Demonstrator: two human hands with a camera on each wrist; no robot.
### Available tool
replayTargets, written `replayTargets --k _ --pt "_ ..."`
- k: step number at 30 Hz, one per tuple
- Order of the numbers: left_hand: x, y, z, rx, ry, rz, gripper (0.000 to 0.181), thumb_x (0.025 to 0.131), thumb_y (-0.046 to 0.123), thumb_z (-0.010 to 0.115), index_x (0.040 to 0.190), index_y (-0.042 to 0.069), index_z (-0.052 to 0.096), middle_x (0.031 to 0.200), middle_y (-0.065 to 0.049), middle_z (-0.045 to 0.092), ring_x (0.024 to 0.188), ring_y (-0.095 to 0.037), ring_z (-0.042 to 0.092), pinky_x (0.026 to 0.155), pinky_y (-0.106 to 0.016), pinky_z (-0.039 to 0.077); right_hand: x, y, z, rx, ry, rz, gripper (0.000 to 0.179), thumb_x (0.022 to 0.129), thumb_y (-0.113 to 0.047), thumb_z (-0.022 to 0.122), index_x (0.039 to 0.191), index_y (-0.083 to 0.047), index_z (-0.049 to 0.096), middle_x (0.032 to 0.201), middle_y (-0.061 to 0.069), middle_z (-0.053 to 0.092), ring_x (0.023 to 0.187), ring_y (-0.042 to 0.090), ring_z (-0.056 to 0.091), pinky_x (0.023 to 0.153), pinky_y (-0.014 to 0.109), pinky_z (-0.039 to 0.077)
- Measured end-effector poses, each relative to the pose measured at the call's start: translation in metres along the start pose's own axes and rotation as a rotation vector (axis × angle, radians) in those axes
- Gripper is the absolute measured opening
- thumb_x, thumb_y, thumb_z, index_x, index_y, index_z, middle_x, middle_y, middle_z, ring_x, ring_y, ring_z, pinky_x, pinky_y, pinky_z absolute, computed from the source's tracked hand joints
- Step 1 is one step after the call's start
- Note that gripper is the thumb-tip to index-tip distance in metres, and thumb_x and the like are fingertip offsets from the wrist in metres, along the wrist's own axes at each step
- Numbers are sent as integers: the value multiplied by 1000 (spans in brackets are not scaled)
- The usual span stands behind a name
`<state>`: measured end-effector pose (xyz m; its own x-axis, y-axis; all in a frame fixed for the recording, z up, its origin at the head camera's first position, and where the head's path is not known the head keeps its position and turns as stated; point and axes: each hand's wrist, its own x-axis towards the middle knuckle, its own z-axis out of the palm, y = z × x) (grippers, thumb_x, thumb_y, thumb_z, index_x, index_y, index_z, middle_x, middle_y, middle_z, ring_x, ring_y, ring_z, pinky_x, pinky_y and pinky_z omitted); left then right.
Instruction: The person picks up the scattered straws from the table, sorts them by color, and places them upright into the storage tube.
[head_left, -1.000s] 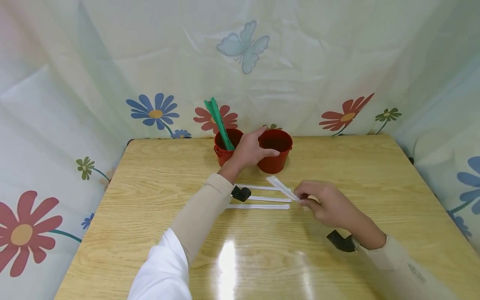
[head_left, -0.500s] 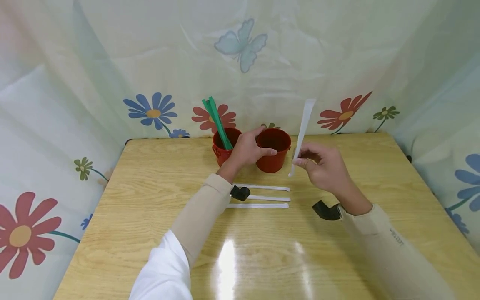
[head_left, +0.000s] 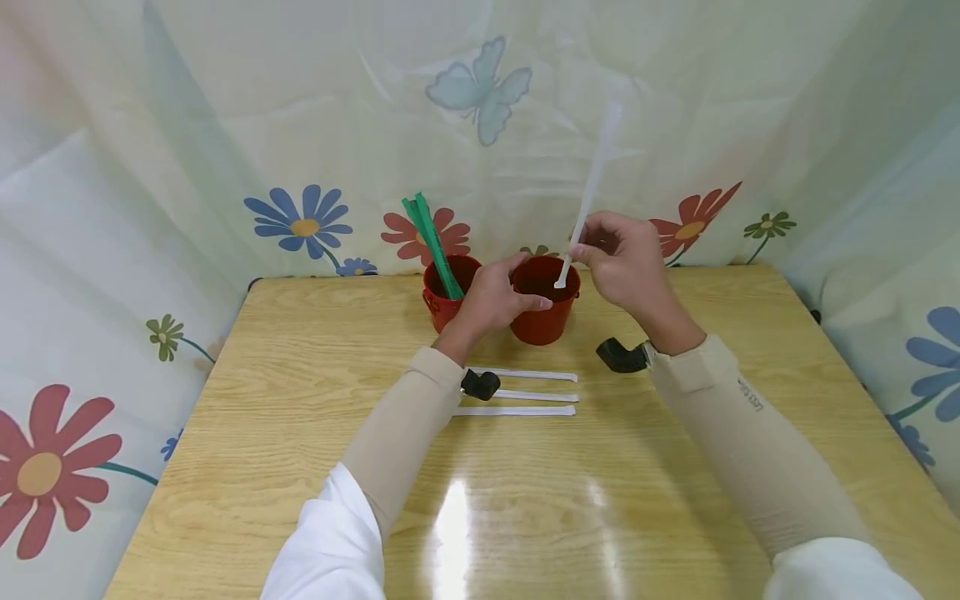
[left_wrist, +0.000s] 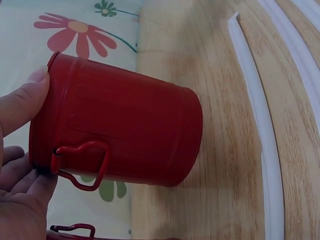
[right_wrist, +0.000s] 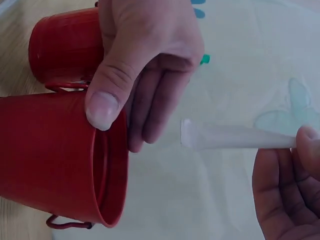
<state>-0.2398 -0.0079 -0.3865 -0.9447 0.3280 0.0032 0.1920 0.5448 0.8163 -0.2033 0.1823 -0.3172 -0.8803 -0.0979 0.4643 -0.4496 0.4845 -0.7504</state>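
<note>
My left hand [head_left: 491, 298] grips the side of the right red metal bucket [head_left: 543, 325], its thumb at the near rim and fingers behind. In the left wrist view the bucket [left_wrist: 125, 120] shows a wire-like side handle. Thumb and fingers of my right hand [head_left: 626, 260] pinch a white paper-wrapped straw [head_left: 592, 179] near its lower part. It stands nearly upright, its lower end over the bucket's mouth in the head view. In the right wrist view the tip of the straw [right_wrist: 225, 137] points toward the bucket's opening.
Several green wrapped sticks [head_left: 435, 246] lean in a second red bucket [head_left: 442, 315] just left. Three white wrapped straws [head_left: 525, 411] lie side by side on the wooden table [head_left: 300, 417], partly hidden by my left forearm. A flower-printed curtain [head_left: 337, 100] surrounds the table.
My right hand has lifted the white straw off the table area, turned it upright, and brought it up and left over the right bucket. My left hand has stayed on that bucket.
</note>
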Motion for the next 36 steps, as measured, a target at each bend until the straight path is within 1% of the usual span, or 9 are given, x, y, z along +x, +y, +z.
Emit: replayTargets --k 2,5,9,15,21,26,31,34,36 --pt "0 1 -1 0 1 -1 85 90 30 84 160 12 41 151 -9 59 136 -26 58 111 -39 55 7 3 4 5 4 40 5 95 0 72 95 5 73 82 13 70 73 5 66 74 12 54" --pt "1 3 -2 11 -1 -3 84 90 31 83 160 12 41 153 -8 58 137 -25 57 112 -39 54 14 11 10 -11 9 74 5 95 0 72 92 4 72 84 16 71 73 8 66 74 11 53" --pt "3 4 -1 17 -2 15 84 90 31 84 160 11 42 153 -8 58 136 -25 57 112 -39 54 21 22 17 -65 10 87 6 96 -1 71 91 3 72 86 22 71 74 13 64 70 12 50" --pt "3 3 -1 33 -6 17 84 89 32 84 159 10 42 154 -9 57 137 -26 57 113 -39 53 28 39 32 -124 -39 105 7 96 -2 68 93 2 72 85 20 71 79 28 65 63 20 50" --pt "3 2 -1 31 -6 30 84 89 31 84 159 8 43 155 -9 56 139 -26 56 115 -38 52 34 46 43 -196 -55 113 8 94 -4 71 91 2 74 86 22 75 80 32 69 63 25 51" --pt "2 1 0 24 -9 33 84 89 31 85 159 9 43 155 -9 56 139 -26 56 115 -38 51 35 47 47 -250 -74 136 9 92 -5 71 92 3 76 87 22 77 80 34 72 67 36 56" --pt "1 0 0 15 -6 31 83 89 29 84 159 9 43 153 -10 58 137 -26 58 113 -38 52 36 45 45 -296 -129 170 17 94 -7 68 101 5 78 96 25 77 86 37 72 75 49 62" --pt "1 0 0 14 -5 32 83 90 29 84 159 8 43 151 -10 59 134 -26 59 112 -38 54 35 45 42 -306 -157 186 21 97 -9 65 107 5 78 103 26 77 92 39 72 78 51 63" --pt "2 1 0 10 -8 27 83 90 28 84 159 8 43 149 -11 60 133 -26 59 110 -38 55 33 45 39 -292 -176 194 22 99 -10 65 109 5 78 106 26 76 94 39 72 77 50 64"
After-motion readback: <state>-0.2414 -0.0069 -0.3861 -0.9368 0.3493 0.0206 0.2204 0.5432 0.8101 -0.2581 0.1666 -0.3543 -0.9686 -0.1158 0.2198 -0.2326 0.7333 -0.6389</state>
